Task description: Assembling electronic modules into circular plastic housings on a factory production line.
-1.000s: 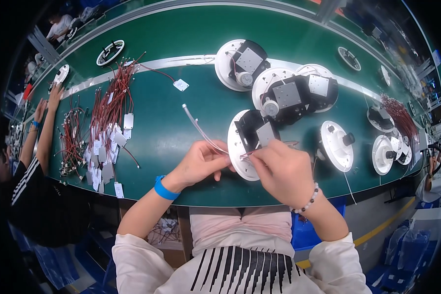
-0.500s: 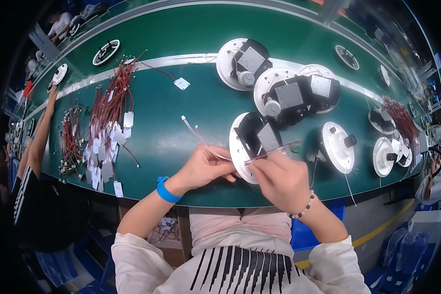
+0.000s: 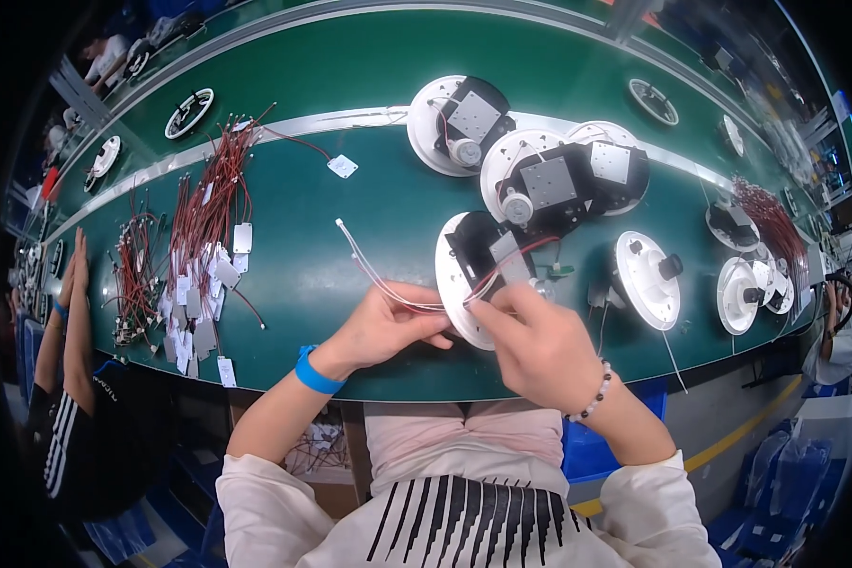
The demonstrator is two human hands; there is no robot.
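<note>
In front of me a round white housing (image 3: 452, 275) with a black inner part and grey plate stands tilted on its edge. My left hand (image 3: 388, 327) is closed at its left edge, pinching white and red wires (image 3: 364, 268) whose white connector end sticks up to the left. At the housing's lower right, my right hand (image 3: 537, 343) has thumb and forefinger closed on the wires by the rim. A red wire (image 3: 525, 251) arcs over the grey plate toward a small green piece (image 3: 560, 271). My fingers hide part of the wires.
Bundles of red wires with white tags (image 3: 213, 208) lie left. Several assembled housings (image 3: 549, 180) sit behind; a white housing (image 3: 648, 284) stands at right, with more housings (image 3: 736, 295) beyond. A far belt carries rings (image 3: 189, 114). At far left are another person's hands (image 3: 78, 265).
My right fingers have shifted left along the wires, and the red wire now arches free above them. At far left, the other person's arm has drawn back from a ring on the belt.
</note>
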